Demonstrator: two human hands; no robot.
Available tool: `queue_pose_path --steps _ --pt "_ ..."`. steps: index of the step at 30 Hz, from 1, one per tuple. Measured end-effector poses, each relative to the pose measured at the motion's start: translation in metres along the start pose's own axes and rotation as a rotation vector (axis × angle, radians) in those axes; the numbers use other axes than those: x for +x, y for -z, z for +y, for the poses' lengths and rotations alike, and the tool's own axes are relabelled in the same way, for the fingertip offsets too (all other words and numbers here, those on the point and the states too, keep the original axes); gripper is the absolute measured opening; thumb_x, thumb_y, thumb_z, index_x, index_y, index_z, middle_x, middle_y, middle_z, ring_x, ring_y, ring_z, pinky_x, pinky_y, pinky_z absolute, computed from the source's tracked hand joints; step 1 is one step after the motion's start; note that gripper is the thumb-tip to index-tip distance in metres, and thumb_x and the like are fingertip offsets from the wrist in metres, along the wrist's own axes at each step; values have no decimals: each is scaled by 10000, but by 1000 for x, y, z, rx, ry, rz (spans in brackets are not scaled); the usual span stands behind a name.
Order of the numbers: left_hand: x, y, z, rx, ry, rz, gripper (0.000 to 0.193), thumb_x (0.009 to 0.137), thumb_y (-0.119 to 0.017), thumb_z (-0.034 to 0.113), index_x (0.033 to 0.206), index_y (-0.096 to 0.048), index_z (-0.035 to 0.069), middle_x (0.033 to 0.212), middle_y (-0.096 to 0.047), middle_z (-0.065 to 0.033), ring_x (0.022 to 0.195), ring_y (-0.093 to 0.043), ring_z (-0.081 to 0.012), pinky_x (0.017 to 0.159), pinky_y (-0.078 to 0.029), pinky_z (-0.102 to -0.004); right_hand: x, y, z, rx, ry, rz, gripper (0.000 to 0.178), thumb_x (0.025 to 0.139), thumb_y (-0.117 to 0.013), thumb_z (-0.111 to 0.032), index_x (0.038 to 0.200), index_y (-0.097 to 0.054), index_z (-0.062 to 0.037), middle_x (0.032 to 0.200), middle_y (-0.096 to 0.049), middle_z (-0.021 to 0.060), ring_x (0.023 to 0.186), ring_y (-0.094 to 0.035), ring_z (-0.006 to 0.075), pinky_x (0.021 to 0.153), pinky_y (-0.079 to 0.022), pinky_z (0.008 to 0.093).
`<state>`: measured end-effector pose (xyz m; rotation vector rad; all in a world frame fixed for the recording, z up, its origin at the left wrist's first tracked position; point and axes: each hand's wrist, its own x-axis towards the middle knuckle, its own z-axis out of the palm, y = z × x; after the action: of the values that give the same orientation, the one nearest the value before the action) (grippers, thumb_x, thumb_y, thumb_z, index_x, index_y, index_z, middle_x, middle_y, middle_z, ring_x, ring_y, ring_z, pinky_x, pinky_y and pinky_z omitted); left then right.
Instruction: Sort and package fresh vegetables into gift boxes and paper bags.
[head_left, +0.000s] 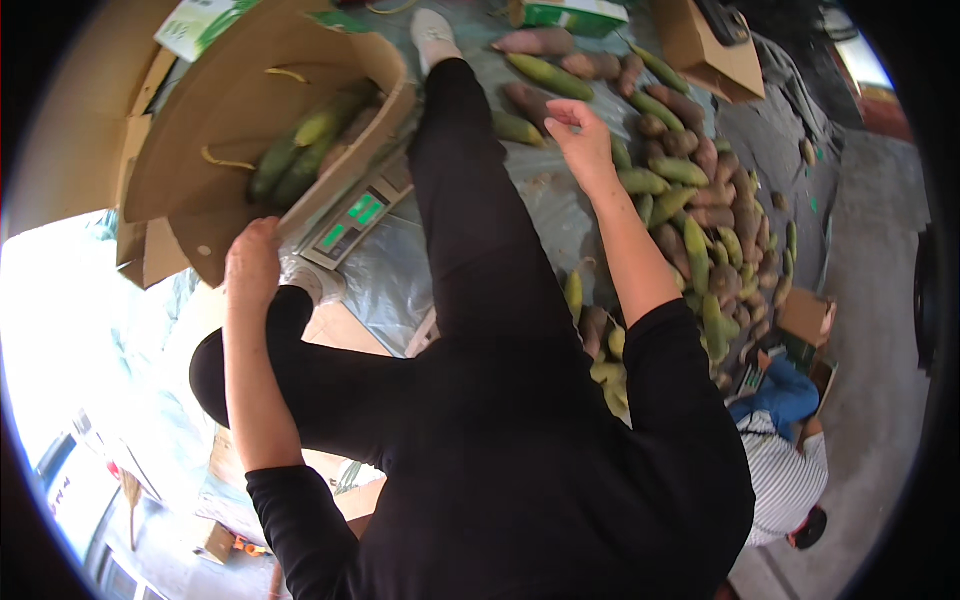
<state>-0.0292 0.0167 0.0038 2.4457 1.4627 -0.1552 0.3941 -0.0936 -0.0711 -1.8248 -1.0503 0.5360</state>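
Note:
My left hand is closed on the near edge of a large open cardboard box, with its fingertips partly hidden. Several long green radishes lie inside, beside darker roots in shade. Under the box's right side shows a digital scale with a lit green display. My right hand hovers over the spread vegetables, fingers bent and apart, with nothing visible between them. Closest to it are a purplish-brown root and a green radish.
A big heap of green radishes and reddish-brown roots covers the plastic sheet to my right. Beyond it stand a cardboard box and a green-and-white carton. Another person in a striped top is at the lower right.

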Motion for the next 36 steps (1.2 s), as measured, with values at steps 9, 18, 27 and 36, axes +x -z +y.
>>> queue_pose_path --steps 9,18,27,36 --pt "1 10 16 17 94 -58 296 799 -547 21 1093 -575 -9 1017 -605 -195 990 -562 -376 829 -444 -432 -166 60 189 -646 -433 -301 203 728 -663 -208 874 -651 -68 847 -660 151 889 -632 319 743 -500 413" --pt "6 13 28 -26 142 -82 276 801 -550 26 1073 -591 -5 1021 -609 -203 987 -568 -379 824 -445 -432 -253 55 238 -706 -810 -307 485 770 -575 -458 966 -658 -22 1024 -638 202 989 -597 364 828 -484 424" --pt "-1 13 27 -29 145 -17 271 777 -565 -6 1046 -601 -2 1006 -614 -191 977 -572 -376 821 -455 -421 -237 19 219 -585 -913 -331 393 800 -550 -391 1026 -640 -82 1034 -627 183 1014 -566 380 873 -452 432" --pt "11 7 30 -76 85 -54 184 795 -581 31 976 -614 46 947 -600 -148 912 -581 -360 778 -464 -441 -278 56 313 -572 -504 -364 217 823 -500 -243 851 -644 -83 877 -659 105 844 -594 311 749 -465 414"
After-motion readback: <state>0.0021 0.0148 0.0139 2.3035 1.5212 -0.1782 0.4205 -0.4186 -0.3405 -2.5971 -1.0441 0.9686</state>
